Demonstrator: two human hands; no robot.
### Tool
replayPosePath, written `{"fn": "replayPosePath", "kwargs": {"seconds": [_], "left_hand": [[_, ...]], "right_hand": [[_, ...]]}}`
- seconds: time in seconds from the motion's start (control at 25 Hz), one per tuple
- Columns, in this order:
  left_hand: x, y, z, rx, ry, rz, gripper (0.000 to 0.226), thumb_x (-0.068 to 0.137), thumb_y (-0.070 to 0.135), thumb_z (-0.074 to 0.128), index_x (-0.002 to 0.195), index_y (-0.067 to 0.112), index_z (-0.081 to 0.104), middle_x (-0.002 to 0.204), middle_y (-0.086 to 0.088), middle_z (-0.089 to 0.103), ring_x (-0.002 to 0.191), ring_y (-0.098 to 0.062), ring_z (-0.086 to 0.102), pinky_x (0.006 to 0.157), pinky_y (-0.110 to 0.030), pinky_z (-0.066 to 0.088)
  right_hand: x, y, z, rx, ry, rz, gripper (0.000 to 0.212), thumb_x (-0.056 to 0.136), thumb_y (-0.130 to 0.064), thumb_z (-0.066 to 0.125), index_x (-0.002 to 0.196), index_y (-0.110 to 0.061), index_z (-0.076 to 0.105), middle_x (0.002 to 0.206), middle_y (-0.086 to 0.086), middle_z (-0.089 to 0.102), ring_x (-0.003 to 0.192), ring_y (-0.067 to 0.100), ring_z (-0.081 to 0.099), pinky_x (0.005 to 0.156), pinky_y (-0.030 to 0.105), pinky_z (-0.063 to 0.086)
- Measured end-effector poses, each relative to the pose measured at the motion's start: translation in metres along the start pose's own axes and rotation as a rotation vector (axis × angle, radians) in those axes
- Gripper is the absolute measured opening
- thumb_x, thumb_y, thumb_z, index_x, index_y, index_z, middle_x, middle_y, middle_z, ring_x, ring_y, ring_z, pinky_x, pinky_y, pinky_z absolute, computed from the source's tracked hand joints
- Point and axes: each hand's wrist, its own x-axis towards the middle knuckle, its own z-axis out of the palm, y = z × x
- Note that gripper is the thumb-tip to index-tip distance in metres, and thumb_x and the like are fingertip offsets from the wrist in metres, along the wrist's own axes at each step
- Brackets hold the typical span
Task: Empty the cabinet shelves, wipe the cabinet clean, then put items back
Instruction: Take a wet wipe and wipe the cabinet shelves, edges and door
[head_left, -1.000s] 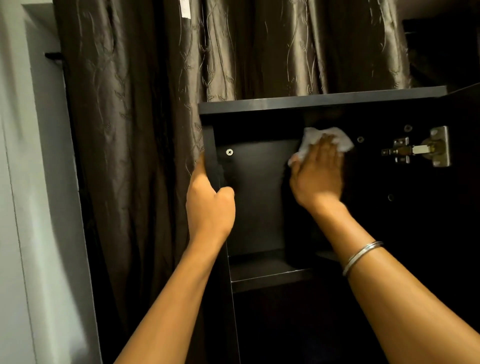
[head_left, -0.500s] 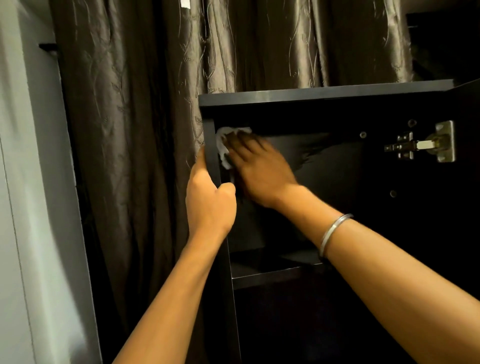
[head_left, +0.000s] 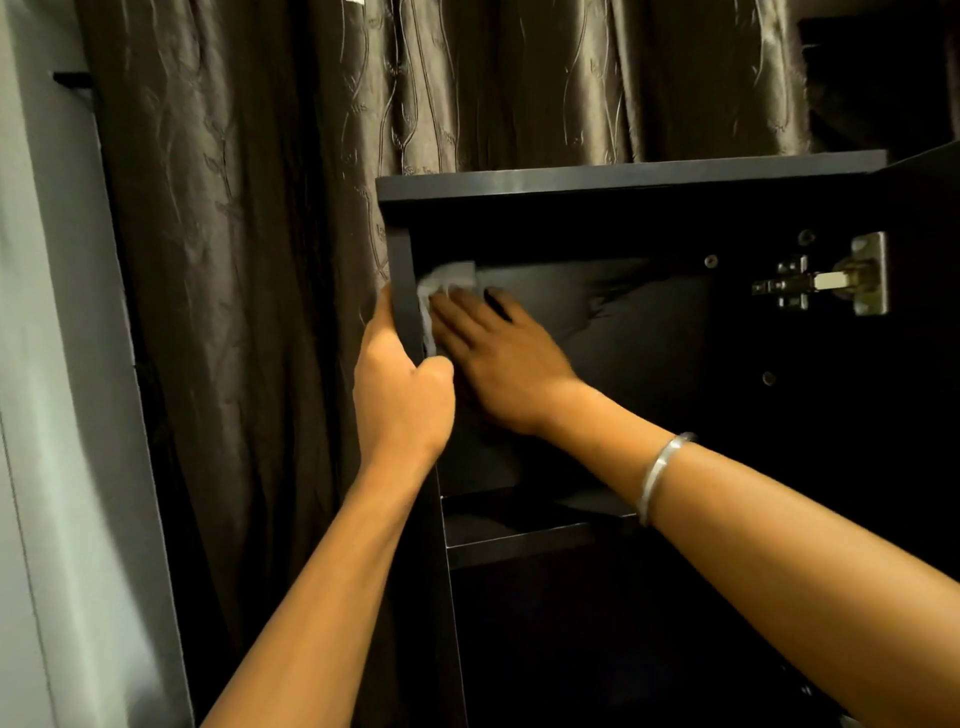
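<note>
A dark cabinet (head_left: 623, 179) stands open in front of me, its top compartment bare. My left hand (head_left: 402, 387) grips the cabinet's left side panel (head_left: 405, 291) from outside, thumb wrapped around its front edge. My right hand (head_left: 498, 358) reaches inside and presses a white cloth (head_left: 447, 283) flat against the upper left corner of the back panel, next to the side panel. A silver bangle (head_left: 662, 470) sits on the right wrist. The shelf (head_left: 519, 540) below the hands carries nothing that I can see.
A shiny brown curtain (head_left: 260, 260) hangs behind and left of the cabinet. A pale wall (head_left: 47, 415) fills the far left. A metal hinge (head_left: 826, 283) joins the open door (head_left: 924, 364) at the right. The lower compartment is too dark to read.
My right hand swept the cloth from the middle of the back panel to its upper left corner, then shifted it slightly. The left hand kept its grip on the side panel.
</note>
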Motion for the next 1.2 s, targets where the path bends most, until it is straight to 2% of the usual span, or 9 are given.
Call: {"fn": "replayPosePath", "kwargs": {"seconds": [0.24, 0.4, 0.48, 0.6, 0.68, 0.76, 0.88, 1.0, 1.2], "left_hand": [[0.001, -0.002, -0.002, -0.015, -0.021, 0.004, 0.083, 0.071, 0.007, 0.053, 0.148, 0.035, 0.039, 0.13, -0.008, 0.063, 0.108, -0.029, 0.065, 0.09, -0.053, 0.057], [0.002, -0.006, 0.0, -0.018, -0.026, 0.009, 0.083, 0.074, 0.002, 0.055, 0.149, 0.034, 0.038, 0.133, -0.009, 0.061, 0.106, -0.027, 0.066, 0.089, -0.051, 0.058], [0.002, -0.008, -0.001, -0.026, -0.031, 0.026, 0.079, 0.076, 0.006, 0.055, 0.148, 0.034, 0.039, 0.132, -0.008, 0.061, 0.104, -0.025, 0.066, 0.088, -0.049, 0.058], [0.004, -0.01, -0.001, -0.036, -0.018, 0.078, 0.049, 0.092, 0.023, 0.057, 0.139, 0.032, 0.051, 0.127, 0.0, 0.064, 0.107, -0.014, 0.063, 0.091, -0.031, 0.055], [0.001, -0.006, -0.002, -0.104, -0.012, 0.077, 0.037, 0.102, 0.044, 0.049, 0.138, 0.034, 0.052, 0.136, 0.011, 0.058, 0.12, 0.0, 0.055, 0.096, -0.016, 0.046], [0.001, -0.005, 0.0, -0.176, 0.003, 0.046, 0.05, 0.103, 0.05, 0.039, 0.147, 0.027, 0.045, 0.14, 0.024, 0.043, 0.127, 0.01, 0.041, 0.095, -0.001, 0.034], [0.005, -0.009, 0.002, -0.248, -0.012, 0.008, 0.05, 0.106, 0.042, 0.038, 0.15, 0.02, 0.041, 0.135, 0.022, 0.043, 0.124, 0.012, 0.037, 0.089, 0.006, 0.03], [0.005, -0.018, 0.0, -0.227, -0.017, 0.062, 0.047, 0.106, 0.036, 0.04, 0.148, 0.015, 0.043, 0.151, 0.003, 0.045, 0.138, -0.007, 0.042, 0.11, -0.016, 0.036], [0.012, -0.027, -0.002, -0.378, -0.138, -0.069, 0.081, 0.091, 0.071, 0.046, 0.143, 0.01, 0.05, 0.143, -0.02, 0.053, 0.137, -0.035, 0.046, 0.117, -0.05, 0.035]], "right_hand": [[-0.035, 0.043, 0.015, 0.05, 0.1, 0.528, 0.071, 0.093, -0.052, 0.041, 0.152, -0.015, 0.033, 0.156, 0.01, 0.037, 0.137, 0.034, 0.038, 0.105, 0.048, 0.034], [-0.073, 0.092, 0.01, 0.209, -0.075, 1.087, 0.077, 0.098, -0.052, 0.031, 0.152, 0.003, 0.023, 0.159, 0.025, 0.021, 0.146, 0.038, 0.021, 0.117, 0.051, 0.022], [-0.06, 0.081, 0.006, 0.254, -0.061, 0.999, 0.074, 0.097, -0.045, 0.028, 0.15, 0.007, 0.025, 0.157, 0.031, 0.02, 0.147, 0.042, 0.018, 0.121, 0.05, 0.015], [-0.034, 0.022, 0.007, 0.321, -0.043, 0.464, 0.062, 0.1, -0.033, 0.037, 0.152, -0.001, 0.027, 0.16, 0.024, 0.02, 0.15, 0.036, 0.013, 0.122, 0.04, 0.002], [-0.021, 0.002, -0.001, 0.47, -0.003, 0.33, 0.054, 0.1, -0.021, 0.045, 0.151, -0.007, 0.034, 0.158, 0.016, 0.03, 0.149, 0.029, 0.023, 0.121, 0.032, 0.011], [-0.005, -0.004, -0.016, 0.678, 0.232, 0.525, 0.036, 0.099, -0.017, 0.049, 0.133, -0.013, 0.058, 0.133, 0.012, 0.061, 0.126, 0.028, 0.054, 0.104, 0.032, 0.04], [0.022, -0.019, -0.053, 1.435, 0.434, 1.008, 0.028, 0.102, -0.024, 0.048, 0.107, -0.007, 0.069, 0.091, 0.007, 0.07, 0.086, 0.021, 0.064, 0.076, 0.03, 0.046], [0.029, -0.056, -0.088, 2.031, 0.187, 0.776, 0.056, 0.104, -0.045, 0.034, 0.133, -0.001, 0.054, 0.114, 0.009, 0.065, 0.107, 0.017, 0.061, 0.093, 0.027, 0.046], [-0.021, -0.085, -0.065, 1.816, -0.099, 0.574, 0.084, 0.084, -0.084, 0.016, 0.154, -0.038, 0.022, 0.158, -0.009, 0.032, 0.143, 0.003, 0.028, 0.118, 0.032, 0.023]]}}
